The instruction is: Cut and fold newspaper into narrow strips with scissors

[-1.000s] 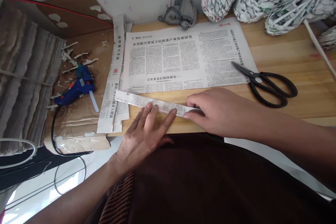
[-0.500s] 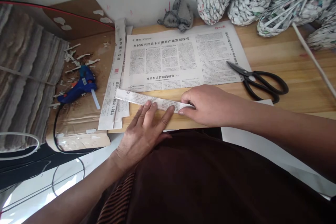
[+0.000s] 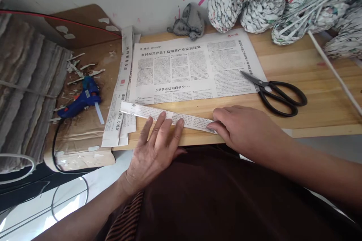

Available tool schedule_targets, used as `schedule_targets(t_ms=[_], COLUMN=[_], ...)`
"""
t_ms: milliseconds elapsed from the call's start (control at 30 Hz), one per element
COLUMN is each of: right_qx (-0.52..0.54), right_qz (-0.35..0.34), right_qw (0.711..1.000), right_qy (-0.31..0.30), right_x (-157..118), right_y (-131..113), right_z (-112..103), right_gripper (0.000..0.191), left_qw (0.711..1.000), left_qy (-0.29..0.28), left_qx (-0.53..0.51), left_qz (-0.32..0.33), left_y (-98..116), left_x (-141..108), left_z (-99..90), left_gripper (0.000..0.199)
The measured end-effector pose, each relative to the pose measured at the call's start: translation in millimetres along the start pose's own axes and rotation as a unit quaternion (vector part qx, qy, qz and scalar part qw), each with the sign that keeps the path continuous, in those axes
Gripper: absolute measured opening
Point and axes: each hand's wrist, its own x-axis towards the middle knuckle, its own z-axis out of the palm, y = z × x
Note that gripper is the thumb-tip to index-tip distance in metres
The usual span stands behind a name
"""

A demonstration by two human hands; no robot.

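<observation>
A narrow folded strip of newspaper (image 3: 144,110) lies slantwise along the front of the wooden table. My left hand (image 3: 155,147) rests on its middle with the fingers spread and the tips pressing it down. At the strip's right end, my right hand (image 3: 240,126) pinches the paper between thumb and curled fingers. Behind the strip lies a printed newspaper sheet (image 3: 172,67). Black-handled scissors (image 3: 271,92), blades apart, lie partly over the sheet's right edge. More cut newspaper strips (image 3: 115,120) are stacked at the left end of the table.
A blue glue gun (image 3: 82,99) lies on stained cardboard (image 3: 85,131) among paper scraps. Bundled grey paper stacks (image 3: 25,94) stand far left. Woven newspaper pieces (image 3: 260,7), a thin white rod (image 3: 336,71) and a grey cloth item (image 3: 189,22) are at the back.
My right hand has moved right along the strip to its end, showing more of the paper between the hands. My left hand stays on the strip. The view has shifted slightly.
</observation>
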Motion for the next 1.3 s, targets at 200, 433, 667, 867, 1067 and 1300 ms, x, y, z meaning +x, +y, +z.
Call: schedule_targets(t_ms=[200, 433, 667, 867, 1067, 1300], right_qx=[0.041, 0.042, 0.062, 0.062, 0.048, 0.041], right_qz=[0.011, 0.003, 0.025, 0.045, 0.033, 0.015], right_qw=[0.999, 0.997, 0.995, 0.997, 0.998, 0.999], right_qy=[0.013, 0.065, 0.068, 0.018, -0.005, -0.010], right_x=[-4, -16, -23, -19, -13, -11], right_y=[0, 1, 7, 8, 10, 14], right_z=[3, 14, 18, 9, 4, 5], right_gripper=[0.021, 0.015, 0.016, 0.017, 0.019, 0.024], left_qw=[1.000, 0.997, 1.000, 0.997, 0.997, 0.999], left_qy=[-0.005, -0.004, 0.015, 0.014, -0.006, -0.010], left_qx=[-0.007, 0.051, 0.011, -0.066, -0.038, -0.011], left_qz=[0.023, 0.049, 0.015, 0.027, 0.061, 0.052], left_y=[2, 1, 3, 5, 3, 7], left_x=[4, 2, 3, 7, 7, 6], left_z=[-0.1, -3.9, -1.2, 3.2, 1.8, -4.1], left_gripper=[0.077, 0.068, 0.066, 0.063, 0.067, 0.069])
